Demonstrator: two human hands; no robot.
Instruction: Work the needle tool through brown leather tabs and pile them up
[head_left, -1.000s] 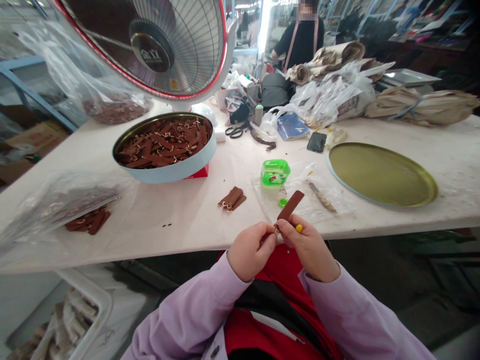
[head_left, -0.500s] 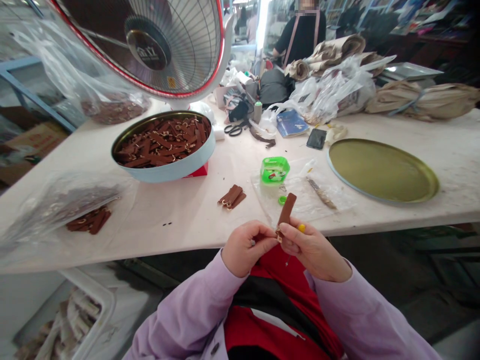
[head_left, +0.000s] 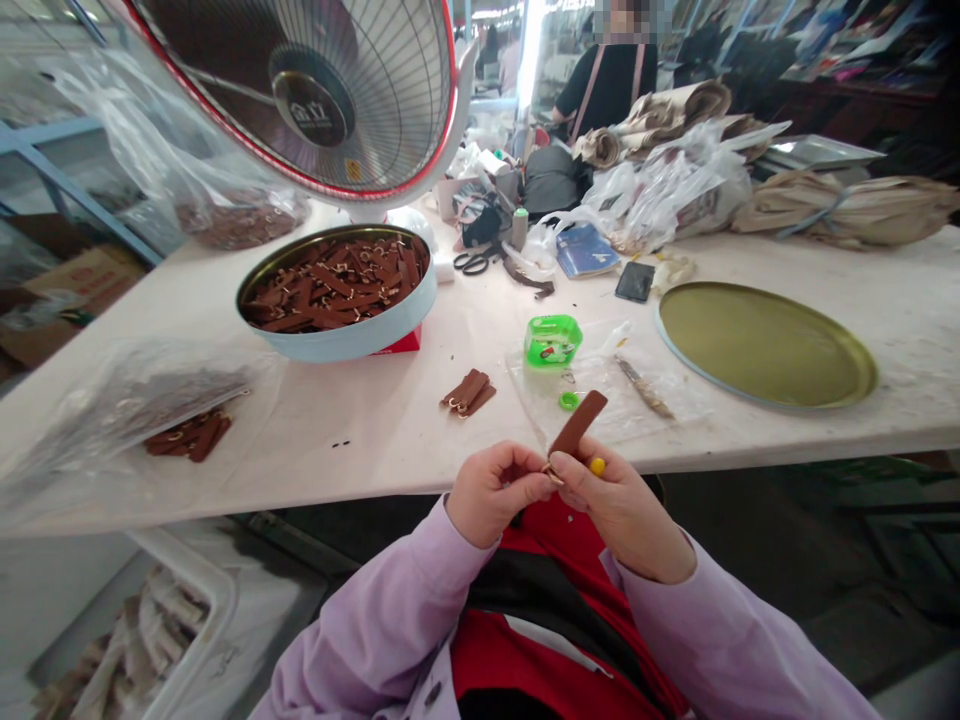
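Observation:
Between my two hands, just off the table's front edge, is a brown leather strap [head_left: 579,424] with a small metal ring at its lower end. My right hand [head_left: 630,505] is closed on the strap near the ring, and a yellow-ended tool [head_left: 597,467] shows at its fingers, its shaft mostly hidden. The thumb and finger of my left hand [head_left: 499,490] pinch at the metal ring [head_left: 553,474]. A small pile of similar straps [head_left: 469,392] lies on the table ahead. The round tin [head_left: 352,335] beyond it holds many more.
A fan [head_left: 311,100] stands behind the tin. A green container [head_left: 553,341] and a thin worn tool [head_left: 643,387] rest on clear plastic. To the right lies a round tin lid [head_left: 769,345]; to the left, a plastic bag [head_left: 112,400] of straps. A person [head_left: 611,80] is across the table.
The strap has tilted further to the right in my fingers, and its ring has turned. My right hand has dropped slightly. The whole view has shifted a little.

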